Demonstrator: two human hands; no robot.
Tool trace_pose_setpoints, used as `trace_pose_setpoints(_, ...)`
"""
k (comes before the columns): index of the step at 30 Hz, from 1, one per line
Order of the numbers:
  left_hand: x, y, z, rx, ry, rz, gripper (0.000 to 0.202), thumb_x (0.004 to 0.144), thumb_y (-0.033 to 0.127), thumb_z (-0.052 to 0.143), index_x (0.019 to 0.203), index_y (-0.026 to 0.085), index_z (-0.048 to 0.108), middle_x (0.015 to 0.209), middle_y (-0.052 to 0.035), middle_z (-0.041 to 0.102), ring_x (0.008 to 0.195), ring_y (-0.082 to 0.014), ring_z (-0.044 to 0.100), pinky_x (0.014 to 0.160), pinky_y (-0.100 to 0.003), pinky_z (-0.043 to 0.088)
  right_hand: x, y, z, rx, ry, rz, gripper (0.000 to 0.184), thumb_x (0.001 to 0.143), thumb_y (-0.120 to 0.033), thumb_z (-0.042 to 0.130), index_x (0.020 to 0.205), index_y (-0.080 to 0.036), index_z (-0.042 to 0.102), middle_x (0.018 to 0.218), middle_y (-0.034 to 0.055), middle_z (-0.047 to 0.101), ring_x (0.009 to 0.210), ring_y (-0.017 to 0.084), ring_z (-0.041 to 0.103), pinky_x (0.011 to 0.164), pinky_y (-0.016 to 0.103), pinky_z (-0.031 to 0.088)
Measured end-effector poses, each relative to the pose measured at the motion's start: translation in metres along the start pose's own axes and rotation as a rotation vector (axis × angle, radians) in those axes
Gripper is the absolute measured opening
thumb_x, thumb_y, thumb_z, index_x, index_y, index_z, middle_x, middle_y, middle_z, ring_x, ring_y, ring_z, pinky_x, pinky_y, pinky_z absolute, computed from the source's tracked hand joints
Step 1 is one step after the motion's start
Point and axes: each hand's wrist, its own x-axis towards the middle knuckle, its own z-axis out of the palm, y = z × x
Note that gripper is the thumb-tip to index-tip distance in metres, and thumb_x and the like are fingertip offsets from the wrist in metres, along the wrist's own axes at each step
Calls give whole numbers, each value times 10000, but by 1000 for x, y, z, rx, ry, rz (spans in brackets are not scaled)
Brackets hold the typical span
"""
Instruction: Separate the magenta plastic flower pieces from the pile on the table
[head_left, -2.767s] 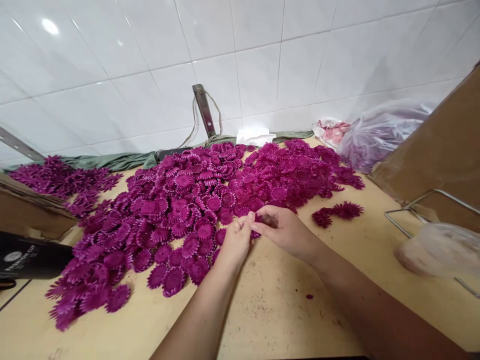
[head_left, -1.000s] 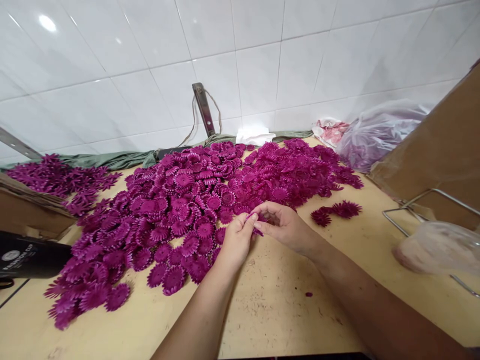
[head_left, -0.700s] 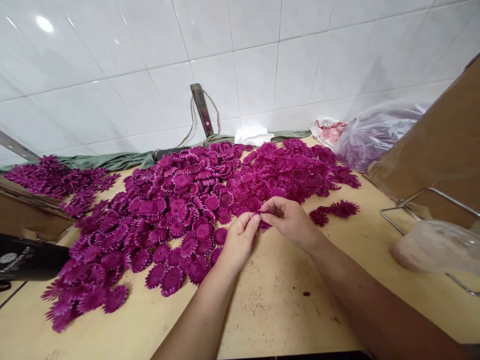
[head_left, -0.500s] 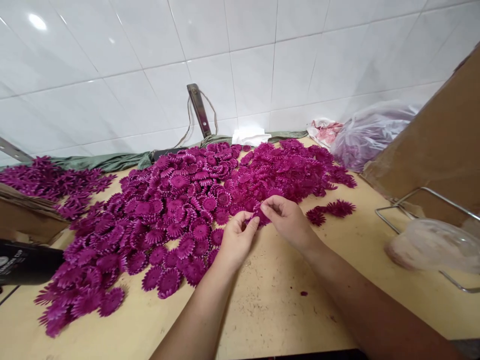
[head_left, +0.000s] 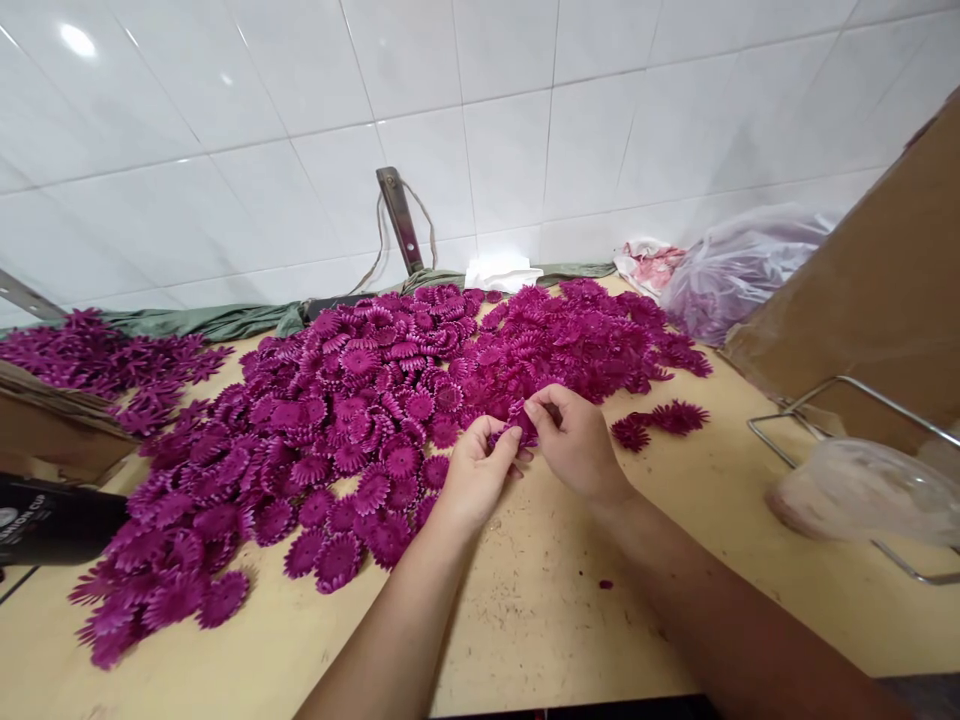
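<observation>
Between my two hands is a magenta fabric flower piece (head_left: 527,432) with a fringed edge, partly hidden by the fingers. My left hand (head_left: 481,468) pinches its left side between thumb and fingers. On the other side, the thumb and forefinger of my right hand (head_left: 574,435) grip its upper right edge. Just beyond and to the left spreads a large heap of curled magenta flower pieces (head_left: 360,420). A flatter, looser pile of similar pieces (head_left: 577,340) lies straight behind my hands. Two or so separate pieces (head_left: 679,417) rest right of my right hand.
Star-shaped magenta pieces (head_left: 90,360) lie far left, near a cardboard box (head_left: 60,430) and a black cup (head_left: 56,525). On the right stand a metal wire frame (head_left: 892,395), a clear plastic container (head_left: 862,490), a plastic bag (head_left: 739,270) and a large cardboard sheet (head_left: 862,290).
My right hand has tilted a little and moved slightly down with the flower piece. The left fingers now show beneath it. The piles look the same.
</observation>
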Motion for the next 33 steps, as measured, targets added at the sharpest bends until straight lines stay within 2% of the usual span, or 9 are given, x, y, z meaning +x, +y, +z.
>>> trace_pose_setpoints(3, -4, 5, -1, -39, -26, -55, 337, 605, 410, 713, 722, 164, 515, 528, 32, 600, 441, -79, 531, 465, -190, 394, 0, 2, 0, 49, -67, -9, 131, 791, -238, 446, 673, -206, 494, 649, 24, 569, 635, 174, 533, 595, 309, 424)
trace_pose_setpoints(7, -8, 9, -3, -81, -49, -78, 359, 603, 400, 725, 829, 151, 600, 646, 14, 622, 548, -95, 569, 526, -210, 438, -3, 4, 2, 131, -122, -72, 9, 754, -211, 498, 753, -203, 503, 710, 19, 560, 686, 168, 539, 625, 304, 444)
trace_pose_setpoints(11, -5, 4, -7, -59, -26, -28, 240, 626, 345, 719, 732, 146, 636, 604, 27, 587, 513, -67, 492, 500, -191, 387, -4, 0, 2, 207, -156, -126, 67, 806, -237, 440, 780, -201, 489, 751, 30, 541, 729, 165, 532, 661, 305, 440)
trace_pose_setpoints(14, -3, -1, -10, -25, 7, 23, 193, 629, 310, 716, 706, 148, 643, 566, 39, 568, 484, -60, 441, 486, -193, 345, -3, -1, -2, 313, -162, -94, 155, 848, -306, 401, 763, -201, 476, 724, 17, 530, 698, 149, 527, 653, 292, 437)
trace_pose_setpoints(17, -3, -3, -11, 20, -3, 43, 216, 618, 331, 721, 650, 140, 625, 507, 49, 526, 466, -62, 409, 481, -201, 321, -2, -2, -6, 355, -172, -55, 164, 840, -339, 438, 764, -201, 480, 682, -6, 512, 646, 131, 510, 615, 270, 430)
trace_pose_setpoints(22, -2, -1, -13, 37, 29, 27, 376, 612, 474, 692, 530, 162, 498, 467, 60, 475, 451, -67, 376, 474, -212, 293, -5, -5, -8, 296, -387, -22, 152, 827, -334, 484, 818, -190, 531, 746, 8, 574, 676, 131, 544, 615, 266, 444)
trace_pose_setpoints(27, 0, 0, -12, -42, 90, 23, 466, 541, 574, 694, 517, 159, 481, 472, 72, 429, 466, -64, 347, 489, -212, 287, -9, -5, -4, 312, -528, 36, 169, 760, -319, 587, 849, -181, 549, 801, 27, 627, 731, 154, 587, 672, 295, 469)
trace_pose_setpoints(30, 0, -2, -11, -58, 72, -1, 499, 493, 591, 713, 505, 153, 475, 479, 65, 446, 485, -66, 370, 507, -211, 306, -11, -6, 0, 296, -524, 11, 159, 780, -335, 553, 803, -179, 541, 749, 15, 607, 686, 149, 574, 623, 279, 459)
trace_pose_setpoints(33, -2, -4, -10, -68, 47, -12, 508, 550, 635, 654, 540, 152, 498, 488, 55, 470, 479, -70, 391, 494, -210, 316, -10, -7, 2, 274, -403, -29, 136, 798, -293, 495, 763, -179, 561, 706, 7, 595, 658, 141, 557, 611, 266, 441)
